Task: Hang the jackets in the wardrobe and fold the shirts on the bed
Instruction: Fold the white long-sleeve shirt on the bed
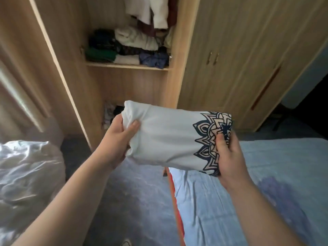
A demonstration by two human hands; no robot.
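You are holding the folded shirt [168, 137] at frame centre, above the edge of the bed [266, 174], left hand [117, 137] and right hand [229, 157] clamping its ends, so a slackening grip is risking the fold sagging open.

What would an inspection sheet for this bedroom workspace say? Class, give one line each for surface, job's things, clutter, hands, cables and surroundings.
Surface: bed with pale blue sheet, wrinkled.
Job's things: folded white shirt with dark blue mandala print, held in the air in front of the open light wooden wardrobe; hanging garments inside it.
Clutter: stacked folded clothes on the wardrobe shelf; crumpled white fabric heap at left.
Hands: left hand grips the shirt's plain end; right hand grips its printed end.
Cables: nothing seen.
Surroundings: closed wardrobe doors at right; blue-grey floor.
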